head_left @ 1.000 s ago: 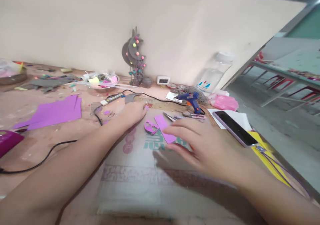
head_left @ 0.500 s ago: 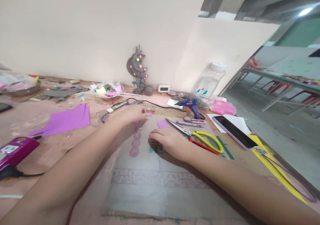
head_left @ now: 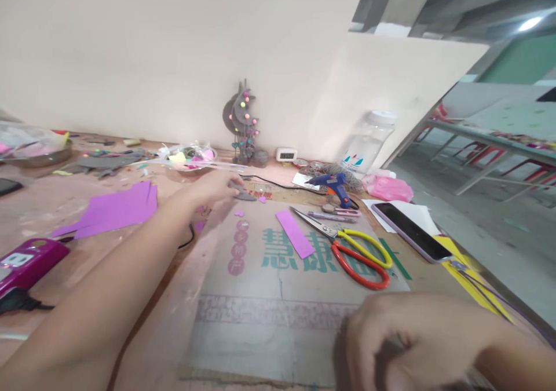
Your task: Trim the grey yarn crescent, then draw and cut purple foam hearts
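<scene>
My left hand (head_left: pixel 219 186) reaches to the back of the printed cardboard, its fingers closed on the edge of a small flat grey piece (head_left: pixel 245 196). Two small purple pieces, one (head_left: pixel 239 213) nearer me and one (head_left: pixel 262 200) farther right, lie beside it. My right hand (head_left: pixel 377 344) is low at the front right, fingers curled inward and blurred; whatever they may hold is hidden. Between the hands, a purple strip (head_left: pixel 295 233) lies beside scissors (head_left: pixel 347 245) with red and yellow handles. The cardboard (head_left: pixel 243 344) lies under a clear sheet.
Purple sheets (head_left: pixel 117 208) and a magenta device (head_left: pixel 32 263) with a cord are at left. A grey moon ornament (head_left: pixel 241 119) stands by the wall. At right are a blue glue gun (head_left: pixel 336 187), a phone (head_left: pixel 410 230) and a plastic bottle (head_left: pixel 369 139).
My right hand has moved from beside the scissors toward me and to the right, uncovering the strip and red handle. My left hand has shifted slightly left and back, where the grey piece now shows.
</scene>
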Motion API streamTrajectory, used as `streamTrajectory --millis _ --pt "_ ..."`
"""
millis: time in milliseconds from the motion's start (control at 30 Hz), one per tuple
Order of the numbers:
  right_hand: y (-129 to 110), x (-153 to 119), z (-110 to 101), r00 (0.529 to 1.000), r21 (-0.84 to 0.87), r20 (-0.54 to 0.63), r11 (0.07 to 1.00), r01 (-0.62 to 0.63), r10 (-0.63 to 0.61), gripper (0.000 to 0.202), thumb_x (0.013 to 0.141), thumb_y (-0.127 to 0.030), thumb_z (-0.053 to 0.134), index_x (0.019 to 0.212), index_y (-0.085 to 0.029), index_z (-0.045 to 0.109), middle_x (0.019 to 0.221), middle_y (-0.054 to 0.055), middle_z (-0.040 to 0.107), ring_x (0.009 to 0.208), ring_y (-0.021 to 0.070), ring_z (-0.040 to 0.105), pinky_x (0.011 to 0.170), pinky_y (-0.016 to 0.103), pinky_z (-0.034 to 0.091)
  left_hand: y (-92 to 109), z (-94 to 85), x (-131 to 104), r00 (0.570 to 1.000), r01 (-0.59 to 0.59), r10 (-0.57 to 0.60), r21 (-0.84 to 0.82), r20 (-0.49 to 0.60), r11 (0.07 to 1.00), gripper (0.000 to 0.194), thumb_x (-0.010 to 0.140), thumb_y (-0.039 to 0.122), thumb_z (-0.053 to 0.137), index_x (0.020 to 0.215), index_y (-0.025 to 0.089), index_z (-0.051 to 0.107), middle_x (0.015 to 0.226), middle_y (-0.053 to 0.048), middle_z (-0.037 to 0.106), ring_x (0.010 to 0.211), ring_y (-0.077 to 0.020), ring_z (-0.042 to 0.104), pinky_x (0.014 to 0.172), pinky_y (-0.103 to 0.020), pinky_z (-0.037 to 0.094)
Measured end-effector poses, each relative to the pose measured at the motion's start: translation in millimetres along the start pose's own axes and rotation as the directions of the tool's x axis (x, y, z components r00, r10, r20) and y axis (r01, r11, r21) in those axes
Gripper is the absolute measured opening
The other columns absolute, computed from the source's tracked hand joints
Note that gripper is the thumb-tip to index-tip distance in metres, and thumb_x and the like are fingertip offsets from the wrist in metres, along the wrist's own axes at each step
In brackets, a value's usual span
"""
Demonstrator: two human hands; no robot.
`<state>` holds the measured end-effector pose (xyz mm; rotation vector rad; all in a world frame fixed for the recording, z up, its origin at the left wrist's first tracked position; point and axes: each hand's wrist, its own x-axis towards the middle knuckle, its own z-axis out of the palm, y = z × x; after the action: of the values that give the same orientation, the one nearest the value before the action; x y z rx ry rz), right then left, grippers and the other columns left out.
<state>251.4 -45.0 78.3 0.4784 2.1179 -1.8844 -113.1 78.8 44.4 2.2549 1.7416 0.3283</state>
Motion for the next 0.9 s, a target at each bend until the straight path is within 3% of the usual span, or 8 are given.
streamTrajectory --millis 100,167,267,433,533,767,900 --pt "19 27 -7 0.97 0.152 -0.241 0.987 0.053 -0.015 0.058 0.087 -0.07 0.066 0.08 -0.012 0.072 0.079 0.012 0.075 0.077 0.0199 0.073 0.076 0.031 0.056 10 20.6 6 0.988 -0.15 0.15 0.014 0.031 0.989 0.04 0.084 0.029 0.074 0.124 0.027 0.072 0.139 -0.003 0.069 0.131 -0.0265 0.06 0.11 -0.036 0.046" --pt "30 47 -13 0.886 0.24 -0.463 0.966 0.094 0.029 0.057 0.08 -0.071 0.072 0.075 -0.015 0.064 0.064 0.002 0.065 0.056 0.0121 0.06 0.056 0.023 0.046 11 27.1 8 0.982 -0.184 0.182 0.039 0.054 0.982 0.037 0.09 0.033 0.072 0.125 0.022 0.069 0.14 -0.008 0.066 0.13 -0.0276 0.06 0.111 -0.046 0.046" --pt "41 69 -18 0.795 0.143 -0.607 0.984 0.109 0.001 0.059 0.079 -0.074 0.07 0.075 -0.016 0.061 0.055 -0.004 0.054 0.048 0.0087 0.047 0.05 0.021 0.036 3 24.4 7 0.991 -0.123 0.117 0.098 0.067 0.988 0.034 0.098 0.038 0.065 0.125 0.017 0.066 0.133 -0.011 0.066 0.12 -0.0274 0.064 0.103 -0.053 0.052" --pt "47 78 -17 0.719 0.055 -0.695 0.995 0.083 -0.022 0.046 0.088 -0.062 0.066 0.075 -0.018 0.06 0.057 -0.004 0.052 0.05 0.0098 0.046 0.05 0.022 0.036 -22 7.7 1 0.992 0.07 -0.087 0.177 0.089 0.982 0.033 0.099 0.038 0.065 0.125 0.017 0.065 0.126 -0.01 0.067 0.106 -0.0241 0.068 0.09 -0.045 0.06" --pt "46 76 -15 0.713 -0.004 -0.7 0.999 0.053 -0.041 0.038 0.09 -0.052 0.065 0.074 -0.018 0.061 0.059 -0.003 0.053 0.052 0.0102 0.047 0.05 0.021 0.037 -28 5.5 -1 0.988 0.133 -0.146 0.194 0.055 0.972 0.031 0.099 0.038 0.065 0.124 0.018 0.066 0.125 -0.009 0.068 0.105 -0.0236 0.068 0.089 -0.043 0.06" --pt "48 77 -16 0.722 -0.12 -0.685 0.993 0.017 -0.095 0.029 0.094 -0.039 0.057 0.077 -0.017 0.065 0.061 -0.001 0.058 0.052 0.0106 0.051 0.052 0.021 0.04 -8 37.5 13 0.985 0.101 -0.071 0.189 -0.157 0.977 0.035 0.099 0.038 0.064 0.128 0.019 0.064 0.133 -0.011 0.064 0.114 -0.0259 0.065 0.097 -0.049 0.057" --pt "48 78 -17 0.726 -0.175 -0.677 0.985 0.002 -0.122 0.028 0.094 -0.037 0.057 0.077 -0.017 0.067 0.063 -0.001 0.06 0.053 0.0104 0.051 0.052 0.021 0.04 -3 50.0 17 0.974 0.132 -0.091 0.197 -0.206 0.972 0.034 0.099 0.037 0.064 0.128 0.019 0.064 0.134 -0.011 0.064 0.115 -0.0258 0.065 0.097 -0.049 0.057"
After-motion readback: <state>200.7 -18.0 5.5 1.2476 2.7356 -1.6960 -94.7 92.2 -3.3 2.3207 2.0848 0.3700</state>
